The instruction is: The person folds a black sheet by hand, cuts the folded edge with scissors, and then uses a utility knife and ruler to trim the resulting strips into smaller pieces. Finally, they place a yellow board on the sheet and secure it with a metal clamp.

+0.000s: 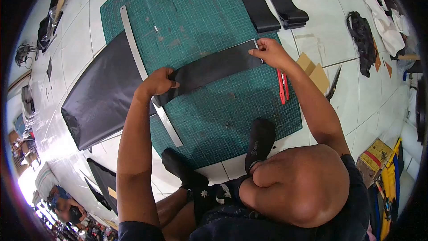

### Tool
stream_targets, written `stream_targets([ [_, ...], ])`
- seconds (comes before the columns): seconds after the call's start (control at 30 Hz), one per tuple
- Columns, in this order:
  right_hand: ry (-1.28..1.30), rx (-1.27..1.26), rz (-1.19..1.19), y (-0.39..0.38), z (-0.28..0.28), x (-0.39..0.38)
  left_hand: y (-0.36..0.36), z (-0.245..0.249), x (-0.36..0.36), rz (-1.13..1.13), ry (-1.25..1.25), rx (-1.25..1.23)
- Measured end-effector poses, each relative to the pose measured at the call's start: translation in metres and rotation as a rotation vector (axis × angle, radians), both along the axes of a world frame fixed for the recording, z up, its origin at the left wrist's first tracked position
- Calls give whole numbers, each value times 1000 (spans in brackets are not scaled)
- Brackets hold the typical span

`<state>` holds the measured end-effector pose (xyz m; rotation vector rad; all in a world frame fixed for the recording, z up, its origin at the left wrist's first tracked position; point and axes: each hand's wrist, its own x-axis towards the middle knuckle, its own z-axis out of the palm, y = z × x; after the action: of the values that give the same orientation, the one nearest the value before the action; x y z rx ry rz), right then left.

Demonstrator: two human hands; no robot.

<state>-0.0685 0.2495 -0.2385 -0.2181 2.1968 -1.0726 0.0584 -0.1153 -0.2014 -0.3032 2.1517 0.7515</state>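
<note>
Black strip (214,68) spans the frame's centre over a green cutting mat (223,111), left hand (156,81) and right hand (273,53) pinching opposite ends.

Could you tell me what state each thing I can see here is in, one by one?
Black strip: held at both ends, spread over the mat.
Left hand: closed on the strip's near-left end.
Right hand: pinching its other end.
Green mat: flat on the floor, marked.
Metal ruler: lying flat, partly hidden.
Black sheet: spread out, partly under the ruler.
Red tool: lying down; open or shut, cannot tell.
</note>
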Motion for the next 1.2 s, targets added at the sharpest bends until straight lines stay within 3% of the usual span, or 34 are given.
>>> stream_targets([
  [0.33, 54, -6, -19, 2, -15, 2, -6, -7, 3, -30, 63, 31],
  [0.63, 198, 66, -52, -2, -13, 11, -11, -13, 12, 44, 150, 24],
  [0.83, 155, 24, -71, -3, -13, 11, -24, -4, 31, 154, 195, -62],
  [0.93, 185, 22, -63, -1, -21, 9, -21, -3, 41, 60, 385, -97],
  [1.03, 203, 3, -38, 1, -23, 7, 2, 2, 58, -55, 668, -292],
  [1.2, 186, 24, -35, 0, -18, 6, 23, -1, 65, -220, 625, -311],
])
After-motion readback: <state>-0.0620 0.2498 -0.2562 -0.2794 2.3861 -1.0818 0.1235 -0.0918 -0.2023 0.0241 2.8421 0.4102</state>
